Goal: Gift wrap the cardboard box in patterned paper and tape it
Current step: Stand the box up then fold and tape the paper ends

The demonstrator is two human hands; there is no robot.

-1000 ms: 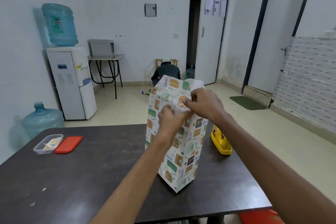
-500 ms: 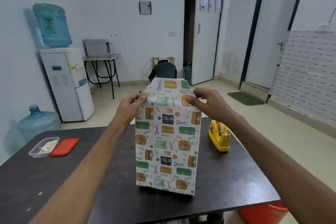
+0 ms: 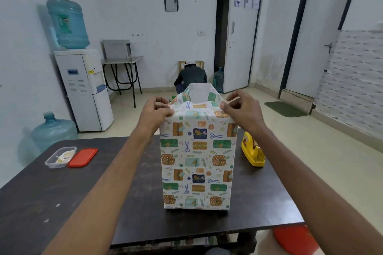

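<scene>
Box [image 3: 196, 163]: stands upright on the dark table [image 3: 83, 203], middle, near your edge. Patterned paper [image 3: 199, 190] covers every face you can see; no cardboard shows. The back and both side faces are hidden from this view.

Top end: a flap [image 3: 200, 94] at the far side stands up with its white underside toward you. The near paper is folded inward over the top edge.

Your left hand [image 3: 154, 113] pinches the paper at the top left corner, fingers curled over the fold. Your right hand [image 3: 242, 109] pinches it at the top right corner, thumb and forefinger closed on the edge. The fingertips on the far side are out of sight.

Yellow tape dispenser [image 3: 252, 151]: on the table just right of the box, apart from it; the roll is hard to make out.

Clear container [image 3: 60, 156] with a red lid [image 3: 83, 157] touching beside it, well left; contents yellowish, unclear.

A crouching person [image 3: 190, 76] behind, lower part hidden by the flap. A red object [image 3: 294, 240] at lower right, cut off.
</scene>
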